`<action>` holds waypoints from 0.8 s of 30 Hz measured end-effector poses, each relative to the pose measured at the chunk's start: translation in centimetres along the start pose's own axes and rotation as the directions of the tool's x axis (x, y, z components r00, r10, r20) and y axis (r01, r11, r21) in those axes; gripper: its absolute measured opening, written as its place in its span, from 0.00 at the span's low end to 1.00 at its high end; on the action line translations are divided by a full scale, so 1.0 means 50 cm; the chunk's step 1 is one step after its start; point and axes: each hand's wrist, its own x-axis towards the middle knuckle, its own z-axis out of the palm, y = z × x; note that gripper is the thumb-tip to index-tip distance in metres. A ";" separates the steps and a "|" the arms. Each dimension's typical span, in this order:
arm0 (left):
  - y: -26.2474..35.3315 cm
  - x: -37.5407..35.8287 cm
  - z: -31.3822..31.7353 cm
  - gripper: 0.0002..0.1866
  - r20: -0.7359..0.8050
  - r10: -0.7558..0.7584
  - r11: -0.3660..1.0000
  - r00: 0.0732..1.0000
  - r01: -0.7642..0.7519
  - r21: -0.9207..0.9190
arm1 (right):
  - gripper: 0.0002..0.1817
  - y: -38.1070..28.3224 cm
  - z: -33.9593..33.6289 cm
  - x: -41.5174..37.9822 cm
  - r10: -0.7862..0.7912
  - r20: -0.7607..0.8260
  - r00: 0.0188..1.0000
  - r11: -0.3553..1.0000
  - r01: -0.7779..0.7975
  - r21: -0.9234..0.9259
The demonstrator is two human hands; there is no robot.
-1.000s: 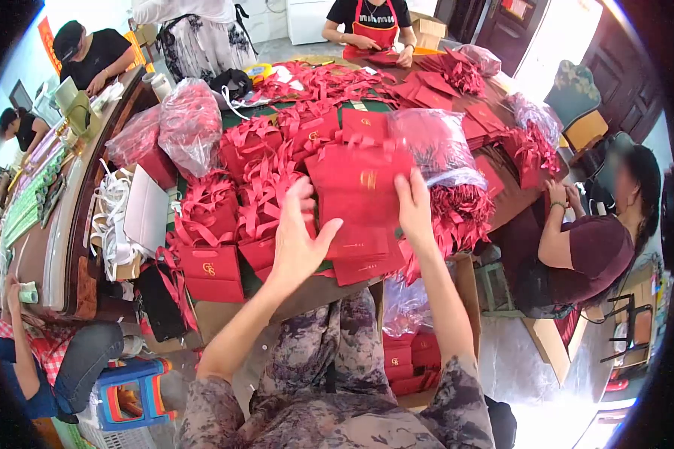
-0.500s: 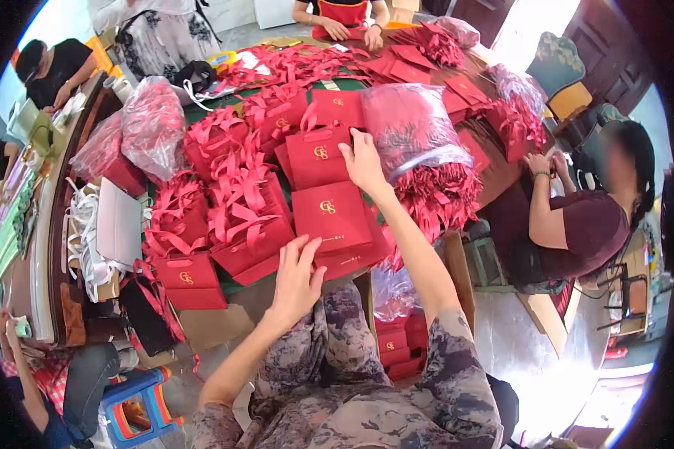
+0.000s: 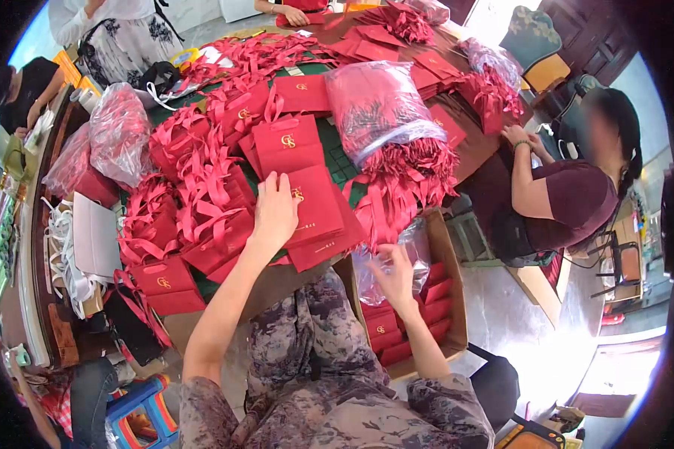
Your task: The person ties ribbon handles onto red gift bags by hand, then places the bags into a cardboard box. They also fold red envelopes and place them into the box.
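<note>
A red paper bag (image 3: 314, 200) with a gold logo lies at the table's near edge, overlapping other red bags. My left hand (image 3: 277, 209) rests on its left side, fingers stretched over the surface and partly covering the logo. Behind it lies another red gift bag (image 3: 288, 146) with a ribbon handle. My right hand (image 3: 395, 275) is at the table edge, its fingertips closed on the lower end of a red ribbon (image 3: 378, 221). That ribbon hangs from a bundle below a clear plastic bag of red ribbons (image 3: 386, 101).
Stacked red bags with ribbons (image 3: 213, 187) stand to the left. Below my right hand, a cardboard box (image 3: 457, 318) holds red bags and clear plastic. A co-worker in a maroon top (image 3: 577, 198) sits at the right. A white box (image 3: 97, 236) stands at the left.
My right hand has left the rear bag and come down to the ribbons at the table edge. My left hand has moved up onto the front bag's left side. The view has shifted.
</note>
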 end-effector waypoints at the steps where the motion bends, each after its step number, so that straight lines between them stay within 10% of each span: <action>1: -0.003 0.009 0.008 0.30 0.005 0.002 0.999 1.000 -0.002 0.049 | 0.12 0.011 0.012 -0.015 0.016 -0.043 0.999 1.000 -0.017 -0.011; 8: 0.005 0.036 0.021 0.33 0.181 -0.094 0.989 0.979 0.071 0.130 | 0.14 0.046 0.050 0.024 0.030 -0.259 0.965 0.990 -0.064 -0.125; 22: 0.097 -0.001 -0.106 0.20 -0.159 0.200 0.977 0.967 -0.210 -0.048 | 0.13 0.115 0.076 -0.019 0.208 -0.147 0.967 0.978 -0.201 0.056; 24: 0.113 -0.042 -0.142 0.17 -0.191 0.237 0.967 0.953 -0.250 -0.049 | 0.10 0.125 0.095 -0.005 0.282 -0.058 0.958 0.922 -0.254 0.294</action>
